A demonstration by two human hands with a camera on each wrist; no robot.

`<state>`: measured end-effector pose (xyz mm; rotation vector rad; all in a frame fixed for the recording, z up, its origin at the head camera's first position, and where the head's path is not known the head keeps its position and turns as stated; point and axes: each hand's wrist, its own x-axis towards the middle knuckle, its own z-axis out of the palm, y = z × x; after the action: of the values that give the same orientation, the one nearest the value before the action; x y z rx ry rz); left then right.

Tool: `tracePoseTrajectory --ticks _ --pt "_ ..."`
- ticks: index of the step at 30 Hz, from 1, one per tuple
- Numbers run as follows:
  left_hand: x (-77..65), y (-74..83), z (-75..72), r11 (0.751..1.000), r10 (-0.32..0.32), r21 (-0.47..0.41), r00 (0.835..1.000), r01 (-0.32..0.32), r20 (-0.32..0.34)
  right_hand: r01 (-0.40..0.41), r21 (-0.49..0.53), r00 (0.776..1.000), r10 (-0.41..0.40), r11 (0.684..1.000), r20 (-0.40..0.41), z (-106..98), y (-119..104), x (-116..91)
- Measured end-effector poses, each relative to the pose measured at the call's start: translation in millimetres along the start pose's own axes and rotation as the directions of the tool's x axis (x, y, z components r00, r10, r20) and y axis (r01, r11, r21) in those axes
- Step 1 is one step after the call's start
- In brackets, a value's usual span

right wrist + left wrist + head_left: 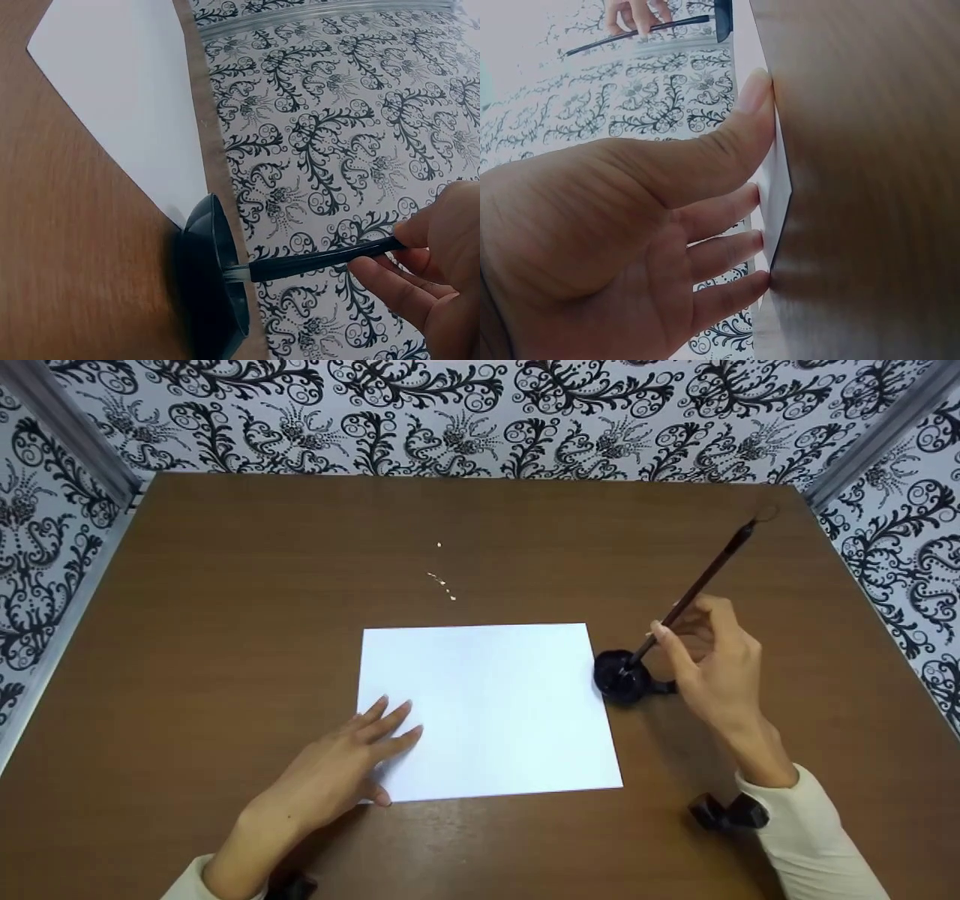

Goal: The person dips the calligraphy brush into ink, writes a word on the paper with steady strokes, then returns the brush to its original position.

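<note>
A blank white sheet of paper (pixel 487 705) lies on the brown table. My left hand (pixel 337 765) rests on its lower left corner, fingers spread and straight; in the left wrist view the thumb (pixel 754 94) and fingertips touch the paper's edge. To the right of the sheet, my right hand (pixel 716 660) pinches a dark calligraphy brush (pixel 709 574) between thumb and fingers. The brush slants, its bristles (pixel 236 274) down inside a small black bowl (pixel 622 679) with a short handle. That bowl stands against the paper's right edge.
Small pale flecks (pixel 442 583) lie on the table (pixel 225 585) beyond the paper. Black-and-white patterned walls (pixel 450 420) rise behind the table and at both sides. A black wrist device (pixel 727 812) sits at the right sleeve.
</note>
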<state>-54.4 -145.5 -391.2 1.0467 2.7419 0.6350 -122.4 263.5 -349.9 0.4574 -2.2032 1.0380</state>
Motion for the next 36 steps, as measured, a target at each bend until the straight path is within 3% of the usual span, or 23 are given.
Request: tracePoseTrajectory --ticks 4,10,17,26,36 --pt "-0.5 -0.1 -0.8 1.0 0.012 0.003 1.0 -0.012 -0.002 -0.006 0.008 0.998 0.007 1.0 -0.056 -6 -9 7" --pt "-1.6 -0.9 -1.7 1.0 -0.007 0.011 1.0 0.007 -0.003 -0.028 0.194 0.989 0.056 0.981 -0.136 2 -34 23" --pt "-1.8 -0.1 -1.0 1.0 -0.011 0.002 1.0 0.011 -0.002 0.0 0.349 0.991 0.046 0.937 -0.123 39 -60 39" --pt "0.4 0.8 -0.2 1.0 -0.016 -0.007 1.0 0.016 0.014 0.004 0.473 0.996 0.038 0.881 -0.079 89 -82 48" --pt "-0.2 0.3 -0.8 0.998 -0.055 -0.016 0.998 0.056 0.033 0.009 0.483 0.999 0.007 0.876 -0.031 139 -93 49"
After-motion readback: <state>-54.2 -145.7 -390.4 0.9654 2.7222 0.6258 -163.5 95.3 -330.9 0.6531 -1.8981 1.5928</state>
